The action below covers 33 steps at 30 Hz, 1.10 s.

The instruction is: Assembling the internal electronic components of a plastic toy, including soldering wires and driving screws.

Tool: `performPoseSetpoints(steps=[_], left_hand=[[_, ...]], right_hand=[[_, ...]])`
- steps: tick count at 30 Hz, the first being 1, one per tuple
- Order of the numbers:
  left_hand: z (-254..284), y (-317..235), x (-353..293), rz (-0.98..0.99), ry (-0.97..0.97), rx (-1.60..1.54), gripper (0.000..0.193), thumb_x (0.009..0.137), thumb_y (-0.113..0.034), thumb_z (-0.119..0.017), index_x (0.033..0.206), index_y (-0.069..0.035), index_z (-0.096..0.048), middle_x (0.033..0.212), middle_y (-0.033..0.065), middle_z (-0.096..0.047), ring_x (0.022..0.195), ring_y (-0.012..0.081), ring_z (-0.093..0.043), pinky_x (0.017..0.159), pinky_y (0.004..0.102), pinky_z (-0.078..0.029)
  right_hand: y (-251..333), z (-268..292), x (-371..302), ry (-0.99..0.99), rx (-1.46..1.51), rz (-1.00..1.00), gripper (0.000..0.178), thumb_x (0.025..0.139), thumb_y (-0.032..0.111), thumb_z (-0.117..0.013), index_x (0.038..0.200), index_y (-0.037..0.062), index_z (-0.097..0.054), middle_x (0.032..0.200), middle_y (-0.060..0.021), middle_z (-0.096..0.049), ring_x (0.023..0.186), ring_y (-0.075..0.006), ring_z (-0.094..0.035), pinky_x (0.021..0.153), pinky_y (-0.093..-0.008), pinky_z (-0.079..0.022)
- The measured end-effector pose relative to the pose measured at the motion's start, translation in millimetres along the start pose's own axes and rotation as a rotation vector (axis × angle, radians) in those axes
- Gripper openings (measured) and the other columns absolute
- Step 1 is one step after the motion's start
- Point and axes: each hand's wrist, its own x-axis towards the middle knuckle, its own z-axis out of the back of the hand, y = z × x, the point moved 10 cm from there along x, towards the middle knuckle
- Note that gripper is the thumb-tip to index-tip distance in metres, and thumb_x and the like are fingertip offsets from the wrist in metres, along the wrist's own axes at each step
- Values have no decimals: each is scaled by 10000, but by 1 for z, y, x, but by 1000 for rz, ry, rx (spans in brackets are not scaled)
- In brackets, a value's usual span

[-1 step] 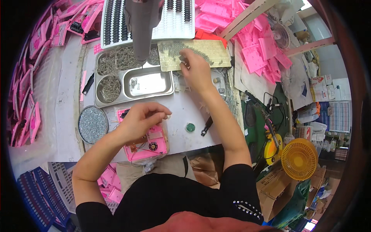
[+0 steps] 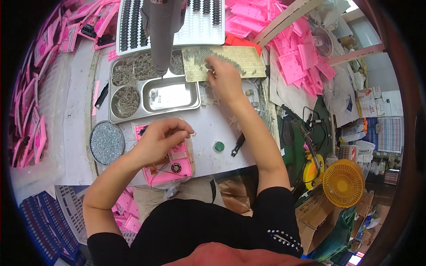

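My left hand [image 2: 162, 139] is closed, with thumb and forefinger together, above a pink plastic housing [image 2: 181, 162]. That housing has wires and a small round black part in it. Whatever the left fingertips pinch is too small to name. My right hand [image 2: 225, 79] reaches over a pale yellow board [image 2: 248, 55] covered with small grey metal parts. Its thumb and fingers are bent together at the parts, and what lies between them is hidden. Left of the board stands a divided metal tray [image 2: 171, 111] holding springs and small metal pieces.
An electric screwdriver [image 2: 160, 40] hangs over the metal tray. A round dish of small screws [image 2: 106, 142] lies left of the housing. A green round piece [image 2: 218, 146] and a black-handled tool [image 2: 238, 145] lie right. Behind is a white tray [image 2: 195, 35] of black parts; pink housings [image 2: 304, 57] are heaped beyond.
Very little differs. My left fingertips have drawn back slightly to the left, and the pale bit at them shows less. My right hand stays over the board.
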Motion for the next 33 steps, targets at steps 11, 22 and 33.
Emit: performPoseSetpoints(steps=[11,22,33], left_hand=[[37,0,-87,-281,-230,-27,94,981,10,-589,1069,14,-623,1069,75,-561,910,122,-599,725,248,-527],[-2,54,-120,-192,-327,-109,97,965,48,-597,1052,8,-616,1053,64,-571,901,112,-540,798,236,-438],[-3,61,-128,-186,-373,-59,104,930,60,-619,1024,20,-638,1038,81,-597,914,133,-552,805,250,-440]], right_hand=[[-30,54,-74,-30,687,-412,351,910,44,-680,1256,85,-630,752,-35,-663,693,-110,-610,650,-278,-490],[-1,25,-209,509,459,-514,373,879,99,-700,1244,70,-624,697,-69,-630,618,-202,-619,616,-331,-486],[16,12,-198,519,123,-293,347,848,112,-691,1187,78,-626,743,-117,-667,662,-309,-660,648,-401,-521]])
